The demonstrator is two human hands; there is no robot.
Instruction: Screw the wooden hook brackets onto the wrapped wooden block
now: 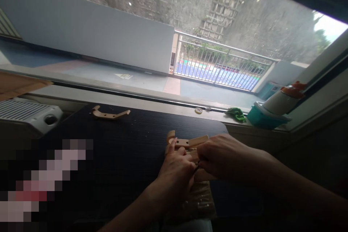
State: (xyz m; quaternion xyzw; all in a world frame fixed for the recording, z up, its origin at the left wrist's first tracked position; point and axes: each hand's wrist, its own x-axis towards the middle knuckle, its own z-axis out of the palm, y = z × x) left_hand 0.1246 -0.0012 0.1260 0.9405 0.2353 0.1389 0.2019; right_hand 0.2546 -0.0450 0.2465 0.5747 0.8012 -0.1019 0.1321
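Note:
A pale, curved wooden hook piece (182,143) with two dark holes lies near the right end of the dark table. My left hand (178,165) is closed on it, one finger reaching over its left part. Just to the right, my right hand (213,152) is a closed fist at the piece's right end. A thin dark object (196,167), too shadowed to name, pokes out between the two hands. Under them are more wooden parts and a clear plastic wrapping (201,199). A similar wooden hook piece (110,115) lies apart, toward the table's far left.
The dark table (130,156) meets a window sill (152,103). On the sill are a tape roll (198,110), a green cloth (237,114) and a teal tub (262,116) with a white bottle (282,99). A white slatted appliance (29,116) stands left. A blurred patch covers the lower left.

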